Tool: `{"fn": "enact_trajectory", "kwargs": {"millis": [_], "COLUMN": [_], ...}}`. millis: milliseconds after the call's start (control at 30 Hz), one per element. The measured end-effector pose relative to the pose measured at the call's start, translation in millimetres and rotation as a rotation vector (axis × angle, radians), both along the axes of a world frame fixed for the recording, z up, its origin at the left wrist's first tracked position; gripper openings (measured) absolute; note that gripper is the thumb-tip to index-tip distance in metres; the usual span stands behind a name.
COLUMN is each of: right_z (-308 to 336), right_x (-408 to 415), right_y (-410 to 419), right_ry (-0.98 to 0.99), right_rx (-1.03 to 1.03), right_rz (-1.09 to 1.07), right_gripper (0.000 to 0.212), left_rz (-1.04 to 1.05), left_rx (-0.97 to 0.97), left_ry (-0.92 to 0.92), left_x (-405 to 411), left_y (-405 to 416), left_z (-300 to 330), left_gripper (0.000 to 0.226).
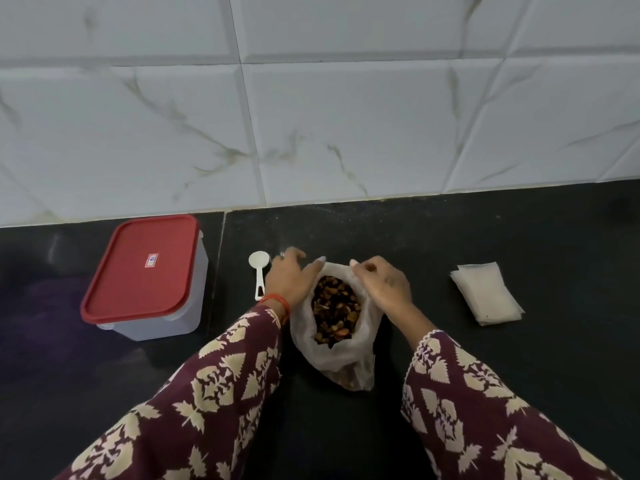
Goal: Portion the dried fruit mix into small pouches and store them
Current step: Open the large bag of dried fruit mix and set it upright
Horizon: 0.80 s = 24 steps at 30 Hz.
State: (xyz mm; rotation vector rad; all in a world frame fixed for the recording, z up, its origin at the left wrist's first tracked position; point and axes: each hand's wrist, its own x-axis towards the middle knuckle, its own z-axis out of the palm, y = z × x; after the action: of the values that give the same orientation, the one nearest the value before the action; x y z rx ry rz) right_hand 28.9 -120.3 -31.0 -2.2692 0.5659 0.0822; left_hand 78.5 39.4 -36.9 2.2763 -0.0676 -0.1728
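A thin clear plastic bag point(349, 362) stands on the black counter at centre, its mouth spread wide over a brown dried fruit mix point(335, 311). My left hand point(289, 277) holds the left rim of the bag's mouth. My right hand point(382, 284) pinches the right rim with curled fingers. A white plastic scoop point(258, 271) lies just left of my left hand. A stack of small clear pouches point(486, 294) lies flat to the right of the bag.
A translucent storage box with a shut red lid point(142, 268) stands at the left. The black counter point(519, 358) runs back to a white marble-tiled wall point(311, 116). My patterned maroon sleeves cover the near foreground.
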Motion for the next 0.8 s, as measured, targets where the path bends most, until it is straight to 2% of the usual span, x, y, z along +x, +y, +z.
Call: {"fn": "enact_trajectory", "kwargs": {"millis": [67, 133, 167, 200, 267, 300, 333, 400, 533, 600, 667, 700, 733, 800], "right_z": [0.3, 1.8, 2.8, 4.8, 7.4, 5.7, 2.5, -7.4, -7.7, -6.6, -5.1, -5.9, -7.5, -9.9], "right_x": [4.9, 12.6, 17.7, 23.8, 30.3, 30.9, 31.2, 29.5, 16.4, 2.6, -7.3, -9.4, -9.7, -8.9], "right_y": [1.6, 6.3, 6.8, 5.8, 4.4, 3.7, 3.5, 3.4, -6.1, -10.4, -6.4, -4.1, -2.9, -1.5], "right_ry": [-0.031, 0.029, 0.050, 0.083, 0.155, 0.150, 0.152, 0.177, 0.079, 0.074, 0.128, 0.136, 0.115, 0.084], "right_rx": [-0.089, -0.093, -0.001, 0.178, 0.639, 0.765, 0.798, 0.695, 0.049, -0.099, -0.139, -0.120, -0.049, 0.331], "right_rz": [0.126, 0.194, 0.144, 0.016, -0.256, -0.332, -0.364, -0.373, -0.149, -0.032, 0.064, 0.068, 0.009, -0.228], "right_gripper": [0.041, 0.040, 0.038, 0.034, 0.026, 0.026, 0.027, 0.035, 0.054, 0.050, 0.041, 0.040, 0.039, 0.032], "left_rz": [-0.092, -0.138, -0.107, -0.033, 0.109, 0.149, 0.165, 0.211, 0.248, 0.197, 0.099, 0.075, 0.095, 0.255], "left_rx": [0.119, 0.138, 0.023, -0.199, -0.668, -0.785, -0.808, -0.695, -0.207, -0.029, 0.069, 0.020, -0.129, -0.632], "left_ry": [-0.055, 0.018, 0.108, 0.260, 0.576, 0.646, 0.650, 0.518, 0.076, 0.006, 0.039, 0.073, 0.126, 0.367], "left_x": [2.1, 6.2, 10.9, 16.9, 19.7, 19.1, 19.4, 16.0, 1.5, -11.0, -20.0, -22.4, -21.9, -19.0], "left_y": [-0.9, -4.6, -6.6, -8.2, -12.1, -13.7, -16.4, -20.8, -8.1, 3.6, 9.1, 9.4, 7.7, 2.7], "left_z": [0.0, 2.1, 2.6, 2.5, 5.6, 4.0, -0.1, -11.4, -13.7, -13.2, -13.0, -13.6, -16.6, -16.1], "left_gripper": [0.034, 0.031, 0.031, 0.027, 0.017, 0.015, 0.015, 0.022, 0.047, 0.046, 0.042, 0.044, 0.045, 0.039]}}
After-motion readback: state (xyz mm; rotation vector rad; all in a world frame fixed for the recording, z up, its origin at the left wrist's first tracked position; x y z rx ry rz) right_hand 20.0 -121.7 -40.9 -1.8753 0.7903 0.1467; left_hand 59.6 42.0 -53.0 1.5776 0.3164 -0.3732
